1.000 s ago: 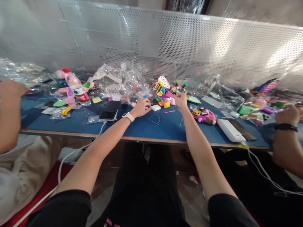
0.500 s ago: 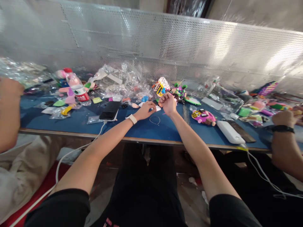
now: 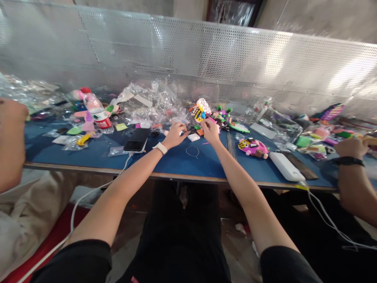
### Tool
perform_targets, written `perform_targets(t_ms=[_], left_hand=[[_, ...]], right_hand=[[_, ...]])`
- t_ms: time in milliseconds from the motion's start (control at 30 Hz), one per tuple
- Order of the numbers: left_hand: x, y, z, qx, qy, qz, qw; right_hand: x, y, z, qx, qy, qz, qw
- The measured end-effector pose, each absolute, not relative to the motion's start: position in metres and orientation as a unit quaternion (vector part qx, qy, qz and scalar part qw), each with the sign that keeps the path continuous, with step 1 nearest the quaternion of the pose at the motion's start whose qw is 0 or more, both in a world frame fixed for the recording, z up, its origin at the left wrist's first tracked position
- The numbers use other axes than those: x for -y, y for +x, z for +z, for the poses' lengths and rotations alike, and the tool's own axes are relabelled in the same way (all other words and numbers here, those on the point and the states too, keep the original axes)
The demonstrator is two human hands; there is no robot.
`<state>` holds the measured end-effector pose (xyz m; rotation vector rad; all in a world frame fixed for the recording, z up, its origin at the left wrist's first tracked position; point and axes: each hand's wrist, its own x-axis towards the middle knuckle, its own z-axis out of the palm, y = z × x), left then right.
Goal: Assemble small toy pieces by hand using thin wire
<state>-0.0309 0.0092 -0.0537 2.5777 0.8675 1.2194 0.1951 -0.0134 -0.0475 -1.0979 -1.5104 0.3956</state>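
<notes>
My left hand (image 3: 176, 135) is over the blue table, its fingers bent and thumb apart from them, close to a small white packet (image 3: 193, 137). I make out nothing held in it. My right hand (image 3: 210, 133) has its fingertips drawn together beside a small brown-orange block (image 3: 200, 132); what they pinch, if anything, is too small to tell. Behind them stands a colourful clay figure (image 3: 200, 110) with a white speckled top and yellow and black stripes. A thin wire loop (image 3: 192, 152) lies on the table between my forearms.
A phone on a white power bank (image 3: 137, 140) and a water bottle (image 3: 100, 114) are at left. Crumpled clear plastic bags (image 3: 153, 102) line the back. At right are a pink clay figure (image 3: 252, 147), loose wires (image 3: 231, 145) and a white power bank (image 3: 286, 166). Co-workers' arms show at both sides.
My left hand has drawn slightly left and away from the white packet, which is now in fuller view. My right hand has turned, its fingers now pointing down and inward toward the brown-orange block.
</notes>
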Motion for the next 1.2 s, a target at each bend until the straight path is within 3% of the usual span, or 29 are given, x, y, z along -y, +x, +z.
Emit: perform_targets(t_ms=[200, 333, 400, 467, 633, 700, 833, 1200], left_hand=[[-0.007, -0.045, -0.037, -0.152, 0.916, 0.262, 0.263], [-0.012, -0.053, -0.030, -0.126, 0.928, 0.167, 0.309], [-0.015, -0.056, -0.031, -0.132, 0.934, 0.133, 0.303], [-0.017, -0.056, -0.034, -0.146, 0.940, 0.096, 0.292], [-0.016, -0.056, -0.039, -0.168, 0.944, 0.076, 0.273], [-0.015, -0.057, -0.038, -0.169, 0.945, 0.073, 0.269], [-0.016, -0.058, -0.036, -0.166, 0.946, 0.058, 0.271], [-0.018, -0.052, -0.043, -0.201, 0.937, 0.084, 0.273]], right_hand=[[0.003, 0.217, -0.045, 0.487, -0.531, 0.235, 0.652], [0.012, 0.239, -0.035, 0.489, -0.600, 0.034, 0.633], [0.020, 0.245, -0.028, 0.549, -0.591, -0.012, 0.591], [0.028, 0.245, -0.023, 0.642, -0.558, 0.054, 0.524], [0.035, 0.230, -0.028, 0.819, -0.458, 0.269, 0.215], [0.034, 0.225, -0.032, 0.825, -0.458, 0.297, 0.143], [0.034, 0.222, -0.034, 0.824, -0.468, 0.304, 0.103], [0.037, 0.208, -0.034, 0.823, -0.492, 0.267, 0.093]])
